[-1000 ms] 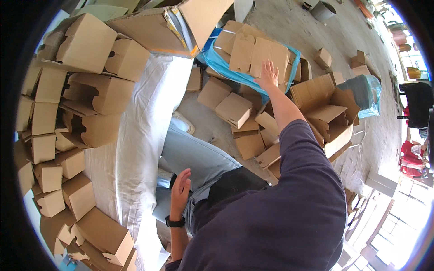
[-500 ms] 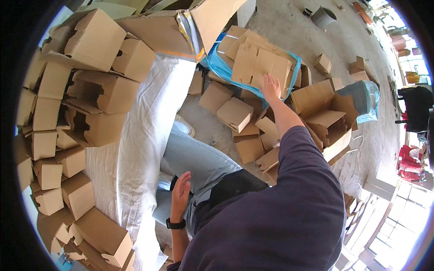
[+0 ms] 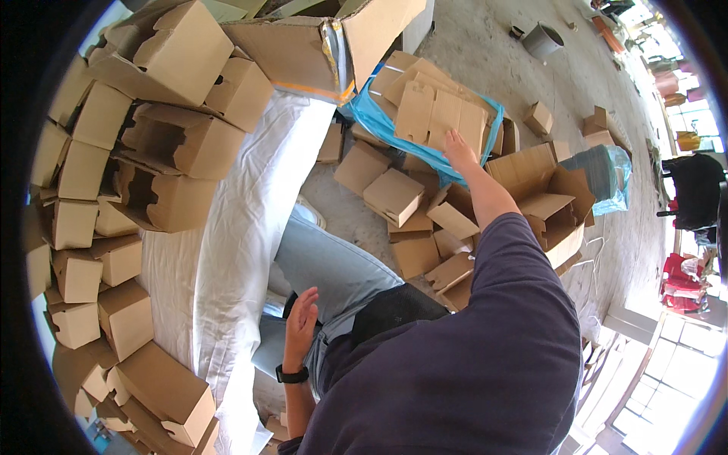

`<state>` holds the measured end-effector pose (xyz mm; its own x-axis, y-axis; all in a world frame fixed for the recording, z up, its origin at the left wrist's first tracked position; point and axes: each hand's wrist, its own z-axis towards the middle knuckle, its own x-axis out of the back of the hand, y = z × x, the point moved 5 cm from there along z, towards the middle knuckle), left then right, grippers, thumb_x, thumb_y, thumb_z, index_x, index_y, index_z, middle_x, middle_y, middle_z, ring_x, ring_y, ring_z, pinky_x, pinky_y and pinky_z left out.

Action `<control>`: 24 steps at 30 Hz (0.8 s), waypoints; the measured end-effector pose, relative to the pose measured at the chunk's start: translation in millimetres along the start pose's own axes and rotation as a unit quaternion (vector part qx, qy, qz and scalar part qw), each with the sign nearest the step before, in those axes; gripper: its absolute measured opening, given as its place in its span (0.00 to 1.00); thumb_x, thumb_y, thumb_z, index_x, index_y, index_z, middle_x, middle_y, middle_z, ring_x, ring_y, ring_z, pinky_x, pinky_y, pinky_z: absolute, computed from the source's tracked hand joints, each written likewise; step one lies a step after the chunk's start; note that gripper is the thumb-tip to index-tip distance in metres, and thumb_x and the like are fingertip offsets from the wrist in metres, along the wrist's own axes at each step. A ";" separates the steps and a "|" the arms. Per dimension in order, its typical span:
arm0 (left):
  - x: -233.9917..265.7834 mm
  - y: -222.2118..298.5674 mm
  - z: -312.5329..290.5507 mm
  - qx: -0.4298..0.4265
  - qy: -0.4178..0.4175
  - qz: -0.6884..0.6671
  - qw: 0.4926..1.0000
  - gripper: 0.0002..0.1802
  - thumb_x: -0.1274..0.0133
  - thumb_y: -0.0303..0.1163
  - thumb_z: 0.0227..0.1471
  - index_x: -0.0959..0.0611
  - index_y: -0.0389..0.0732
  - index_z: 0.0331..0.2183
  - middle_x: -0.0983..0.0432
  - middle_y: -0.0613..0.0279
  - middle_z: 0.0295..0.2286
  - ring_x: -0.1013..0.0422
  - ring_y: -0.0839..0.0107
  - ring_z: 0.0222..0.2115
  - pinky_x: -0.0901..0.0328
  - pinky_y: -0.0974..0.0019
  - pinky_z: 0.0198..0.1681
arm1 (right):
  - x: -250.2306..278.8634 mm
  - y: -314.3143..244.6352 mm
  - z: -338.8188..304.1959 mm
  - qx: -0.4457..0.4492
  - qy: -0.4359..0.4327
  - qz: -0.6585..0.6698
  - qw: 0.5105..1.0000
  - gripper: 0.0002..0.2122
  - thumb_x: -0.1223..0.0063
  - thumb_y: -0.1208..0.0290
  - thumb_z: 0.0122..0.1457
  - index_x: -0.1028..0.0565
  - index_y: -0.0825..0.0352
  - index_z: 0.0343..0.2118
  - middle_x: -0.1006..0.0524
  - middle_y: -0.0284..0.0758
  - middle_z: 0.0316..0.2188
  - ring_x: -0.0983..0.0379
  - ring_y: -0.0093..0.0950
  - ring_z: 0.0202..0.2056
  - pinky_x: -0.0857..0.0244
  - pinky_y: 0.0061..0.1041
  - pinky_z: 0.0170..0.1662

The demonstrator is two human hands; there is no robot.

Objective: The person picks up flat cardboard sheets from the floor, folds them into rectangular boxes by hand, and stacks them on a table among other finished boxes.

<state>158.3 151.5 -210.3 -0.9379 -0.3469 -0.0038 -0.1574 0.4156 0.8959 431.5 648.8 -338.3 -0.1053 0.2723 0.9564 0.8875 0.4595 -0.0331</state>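
Note:
My right hand (image 3: 460,150) reaches out over a flattened cardboard box (image 3: 432,114) on top of a stack of flat cardboard. Its fingers lie stretched over the near edge of that sheet; the thumb's hold, if any, is not clear. Blue plastic wrapping (image 3: 371,117) surrounds the stack. Close to my lap is my left hand (image 3: 303,315), raised with loosely bent fingers and nothing in it. A black band sits on that wrist.
Folded-up cardboard boxes (image 3: 182,57) are piled on the left, beside a white cloth-covered surface (image 3: 235,235). More small boxes (image 3: 394,196) lie on the floor, near a large opened carton (image 3: 523,178). A grey bucket (image 3: 543,41) and a plastic-wrapped bundle (image 3: 595,178) stand farther off.
My right hand has drawn back slightly across the top cardboard sheet toward its near edge. The left hand stays nearly where it was. The whole view has shifted a little.

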 end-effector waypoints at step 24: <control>8.3 5.3 -1.3 -0.026 0.011 0.011 1.000 0.20 0.54 0.28 0.62 0.30 0.36 0.55 0.31 0.58 0.53 0.34 0.69 0.53 0.42 0.69 0.56 | 102.6 30.8 -26.5 -0.106 0.403 0.098 0.904 0.13 0.55 0.76 0.57 0.27 0.63 0.46 0.21 0.39 0.40 0.24 0.38 0.40 0.32 0.35 0.44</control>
<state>150.0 149.7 -204.9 -0.9339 -0.3566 0.0246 -0.1206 0.3792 0.9174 459.9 668.6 -233.6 0.3485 -0.4133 0.8413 0.9287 0.2734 -0.2505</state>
